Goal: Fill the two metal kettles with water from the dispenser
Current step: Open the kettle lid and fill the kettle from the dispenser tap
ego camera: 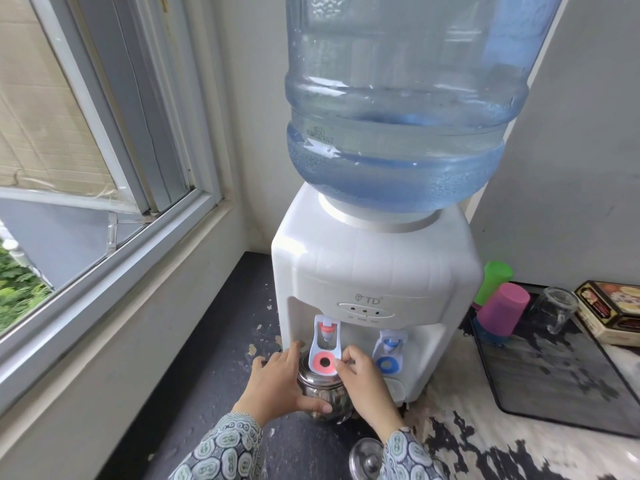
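A white water dispenser with a large blue bottle stands on the counter. A shiny metal kettle sits under the red tap lever on the left side. My left hand wraps round the kettle's left side, thumb across its front. My right hand pinches the right edge of the red lever with curled fingers. The blue tap lever hangs untouched to the right. A shiny lid lies on the counter below my right wrist. Only one kettle is in view.
A window and sill run along the left. A black tray at the right holds stacked green, pink and blue cups and a glass jar. A printed box sits at the far right.
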Available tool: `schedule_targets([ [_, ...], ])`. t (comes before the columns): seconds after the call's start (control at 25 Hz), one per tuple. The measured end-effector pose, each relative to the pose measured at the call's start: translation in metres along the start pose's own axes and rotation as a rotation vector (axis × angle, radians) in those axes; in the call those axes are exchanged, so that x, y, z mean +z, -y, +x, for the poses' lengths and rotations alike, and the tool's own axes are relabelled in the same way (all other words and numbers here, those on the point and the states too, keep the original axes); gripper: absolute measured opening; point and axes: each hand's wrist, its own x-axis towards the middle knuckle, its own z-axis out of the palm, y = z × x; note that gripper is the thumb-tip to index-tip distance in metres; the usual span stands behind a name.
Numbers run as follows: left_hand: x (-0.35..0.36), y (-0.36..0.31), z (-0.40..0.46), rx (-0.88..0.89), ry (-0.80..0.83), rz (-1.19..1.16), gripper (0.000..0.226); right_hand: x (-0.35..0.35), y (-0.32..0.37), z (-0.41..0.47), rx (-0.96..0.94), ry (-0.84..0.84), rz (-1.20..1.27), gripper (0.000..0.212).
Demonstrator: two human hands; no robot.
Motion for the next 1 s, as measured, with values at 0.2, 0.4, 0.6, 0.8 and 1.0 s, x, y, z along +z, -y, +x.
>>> schedule_targets([
  [0.2,0.002,-0.001,0.000,-0.003,-0.041,0.022,0.132,0.005,-0.005,0.006,0.018,-0.080,-0.219,0.008],
  [0.4,0.012,0.003,-0.006,0.023,-0.093,0.038,0.130,0.011,-0.023,-0.027,0.060,-0.095,-0.154,0.049],
  [0.6,0.026,0.007,-0.008,0.063,-0.183,0.048,0.131,0.014,-0.045,-0.027,0.196,0.045,-0.038,0.065],
  [0.8,0.044,0.007,-0.021,0.089,-0.261,0.136,0.120,0.012,-0.054,-0.030,0.319,0.211,0.440,0.045],
  [1.0,0.062,0.010,-0.047,0.055,-0.222,0.086,0.122,0.023,-0.068,-0.051,0.256,0.166,0.268,0.058],
])
